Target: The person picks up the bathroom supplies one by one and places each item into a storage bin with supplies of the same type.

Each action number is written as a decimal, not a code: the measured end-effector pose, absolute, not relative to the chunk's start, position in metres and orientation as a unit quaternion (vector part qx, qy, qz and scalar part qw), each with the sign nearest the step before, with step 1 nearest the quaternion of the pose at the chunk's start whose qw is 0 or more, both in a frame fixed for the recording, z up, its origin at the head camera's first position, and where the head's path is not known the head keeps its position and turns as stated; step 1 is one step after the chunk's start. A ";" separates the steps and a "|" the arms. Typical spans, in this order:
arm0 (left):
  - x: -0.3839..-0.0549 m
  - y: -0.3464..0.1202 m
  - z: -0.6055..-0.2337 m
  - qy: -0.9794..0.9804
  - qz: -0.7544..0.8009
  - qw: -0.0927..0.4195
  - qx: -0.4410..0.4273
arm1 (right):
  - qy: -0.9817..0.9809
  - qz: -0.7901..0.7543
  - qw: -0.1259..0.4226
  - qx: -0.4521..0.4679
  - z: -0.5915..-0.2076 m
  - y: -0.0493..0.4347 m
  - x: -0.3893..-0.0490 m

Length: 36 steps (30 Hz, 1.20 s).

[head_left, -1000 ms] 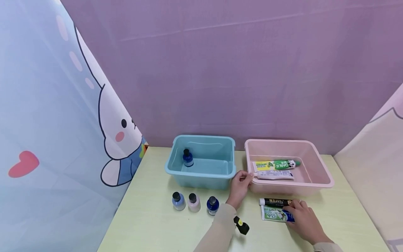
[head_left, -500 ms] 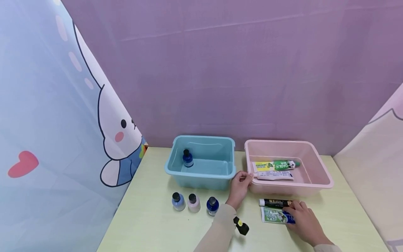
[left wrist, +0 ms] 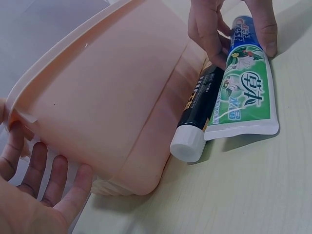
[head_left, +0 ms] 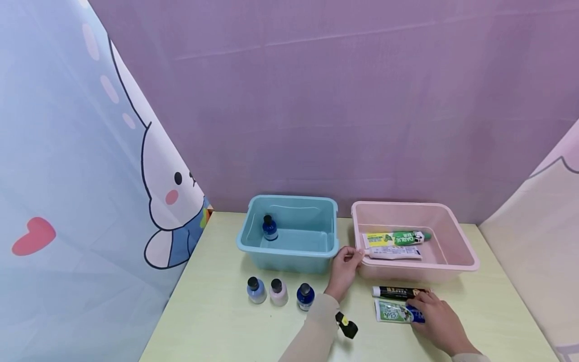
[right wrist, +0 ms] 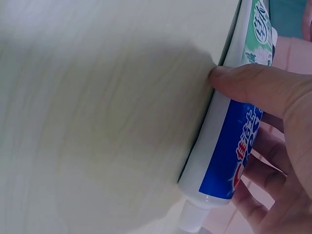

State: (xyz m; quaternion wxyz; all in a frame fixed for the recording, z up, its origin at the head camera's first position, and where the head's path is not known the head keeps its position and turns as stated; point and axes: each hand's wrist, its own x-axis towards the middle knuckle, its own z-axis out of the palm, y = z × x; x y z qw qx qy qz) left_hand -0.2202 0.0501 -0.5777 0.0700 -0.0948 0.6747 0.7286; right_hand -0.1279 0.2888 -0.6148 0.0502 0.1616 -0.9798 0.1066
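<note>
My left hand point(head_left: 345, 269) pinches the near-left corner of the pink bin point(head_left: 420, 271), thumb over the rim and fingertips against its outer wall in the left wrist view. Inside that bin lie a green-and-yellow toothpaste tube point(head_left: 398, 238) and a white toothpaste tube point(head_left: 393, 252). In front of it, my right hand point(head_left: 441, 322) grips a green-and-blue toothpaste tube point(right wrist: 229, 146) across its blue part, thumb on one edge and fingers on the other. Beside that tube, on the bin's side, lies a black toothpaste tube point(left wrist: 202, 95) with a white cap.
A teal bin point(head_left: 289, 259) stands left of the pink one, with a dark blue bottle point(head_left: 270, 229) inside. Before it stand a light blue bottle point(head_left: 256, 290), a pale pink bottle point(head_left: 278, 292) and another dark blue bottle point(head_left: 305, 296). A purple curtain point(head_left: 316, 100) hangs behind.
The green-and-blue tube has shifted slightly toward me, widening the gap to the black tube. The left hand stays at the pink bin's corner.
</note>
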 end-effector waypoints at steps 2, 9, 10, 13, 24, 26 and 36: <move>-0.220 0.050 -0.578 0.675 0.728 0.069 -0.095 | -0.980 0.108 0.042 0.159 -0.614 0.289 -0.128; -0.220 0.052 -0.578 0.673 0.731 0.065 -0.093 | -0.982 0.108 0.023 0.150 -0.612 0.289 -0.128; -0.220 0.052 -0.578 0.673 0.731 0.064 -0.093 | -0.982 0.108 0.025 0.151 -0.612 0.289 -0.128; -0.220 0.052 -0.578 0.673 0.731 0.064 -0.093 | -0.982 0.107 0.034 0.154 -0.613 0.290 -0.127; -0.220 0.050 -0.577 0.670 0.733 0.069 -0.097 | -0.983 0.103 0.041 0.149 -0.614 0.291 -0.126; -0.220 0.050 -0.577 0.670 0.732 0.071 -0.098 | -0.983 0.104 0.043 0.146 -0.613 0.292 -0.127; -0.220 0.050 -0.576 0.672 0.730 0.070 -0.099 | -0.981 0.108 0.065 0.150 -0.605 0.293 -0.128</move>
